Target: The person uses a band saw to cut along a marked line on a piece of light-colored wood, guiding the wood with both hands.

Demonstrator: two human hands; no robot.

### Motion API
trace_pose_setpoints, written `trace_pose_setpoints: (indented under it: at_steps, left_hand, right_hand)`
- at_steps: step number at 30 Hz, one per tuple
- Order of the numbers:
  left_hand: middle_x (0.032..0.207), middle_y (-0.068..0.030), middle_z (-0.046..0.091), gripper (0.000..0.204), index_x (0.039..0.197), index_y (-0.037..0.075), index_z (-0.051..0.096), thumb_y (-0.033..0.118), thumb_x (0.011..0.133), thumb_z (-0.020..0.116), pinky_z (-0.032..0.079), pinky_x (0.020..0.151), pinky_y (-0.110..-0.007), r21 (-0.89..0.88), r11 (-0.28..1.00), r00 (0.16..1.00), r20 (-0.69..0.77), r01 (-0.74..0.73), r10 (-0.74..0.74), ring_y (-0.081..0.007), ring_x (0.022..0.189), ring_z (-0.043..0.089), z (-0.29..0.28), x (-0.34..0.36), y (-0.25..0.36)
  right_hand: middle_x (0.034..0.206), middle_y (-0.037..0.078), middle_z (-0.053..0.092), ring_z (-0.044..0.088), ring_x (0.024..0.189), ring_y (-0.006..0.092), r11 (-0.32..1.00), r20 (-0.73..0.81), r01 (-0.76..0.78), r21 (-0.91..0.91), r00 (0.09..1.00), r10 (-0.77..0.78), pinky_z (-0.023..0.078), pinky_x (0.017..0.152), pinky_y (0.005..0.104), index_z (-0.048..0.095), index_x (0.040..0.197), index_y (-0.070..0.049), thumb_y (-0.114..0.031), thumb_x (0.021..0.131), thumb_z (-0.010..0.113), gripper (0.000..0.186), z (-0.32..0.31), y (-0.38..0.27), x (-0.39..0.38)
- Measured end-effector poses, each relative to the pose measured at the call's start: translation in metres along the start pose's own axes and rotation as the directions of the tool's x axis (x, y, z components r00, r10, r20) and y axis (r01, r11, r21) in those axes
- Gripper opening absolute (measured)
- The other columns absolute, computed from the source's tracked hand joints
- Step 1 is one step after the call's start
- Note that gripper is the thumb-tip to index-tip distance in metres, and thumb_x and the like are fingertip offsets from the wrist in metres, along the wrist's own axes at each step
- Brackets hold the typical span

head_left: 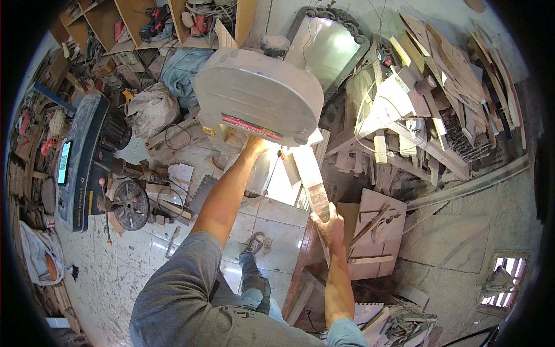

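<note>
In the head view, a big grey machine with a rounded housing stands in front of the person. The right hand is closed around a long wooden board, thumb on its left side. The board slants away from that hand toward the bright light just below the housing, its far part beside the machine. The left hand reaches in under the housing's lower edge; its fingers are hidden there by the housing and glare, so I cannot tell how open it is or what it holds. To the left stands a drill press; behind is a wooden shelf with power tools. Stacked planks lean at the right, and a shoe rests on the tiled floor.
</note>
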State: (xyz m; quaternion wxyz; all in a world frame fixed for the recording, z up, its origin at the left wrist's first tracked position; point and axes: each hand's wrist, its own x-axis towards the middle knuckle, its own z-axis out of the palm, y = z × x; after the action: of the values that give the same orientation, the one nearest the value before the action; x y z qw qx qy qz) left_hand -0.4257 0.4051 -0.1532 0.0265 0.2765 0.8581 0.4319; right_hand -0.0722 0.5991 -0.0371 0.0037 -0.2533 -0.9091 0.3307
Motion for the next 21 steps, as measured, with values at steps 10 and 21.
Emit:
trace_pose_setpoints:
  at_steps: [10, 21]
  left_hand:
    - [0.161, -0.0230, 0.046, 0.074, 0.153, 0.008, 0.051, 0.037, 0.089, 0.073, 0.030, 0.124, -0.054, 0.036, 0.999, 0.999, 0.046, -0.011, 0.010, -0.0421, 0.151, 0.039, 0.000, 0.002, -0.003]
    - [0.165, -0.0219, 0.041, 0.074, 0.158, 0.008, 0.045, 0.036, 0.093, 0.070, 0.026, 0.127, -0.053, 0.065, 0.997, 0.995, 0.087, 0.042, -0.048, -0.0411, 0.154, 0.035, 0.003, 0.006, -0.003]
  right_hand:
    - [0.116, 0.034, 0.072, 0.072, 0.106, 0.0472, 1.000, 0.011, -0.004, 0.001, 1.000, 0.004, 0.059, 0.089, 0.0489, 0.057, 0.140, 0.008, -0.039, 0.085, 0.085, 0.078, -0.002, 0.000, 0.002]
    - [0.115, 0.035, 0.072, 0.073, 0.105, 0.0469, 1.000, 0.006, 0.009, -0.001, 1.000, -0.009, 0.059, 0.090, 0.0483, 0.055, 0.140, 0.012, -0.041, 0.086, 0.085, 0.081, -0.004, 0.000, 0.002]
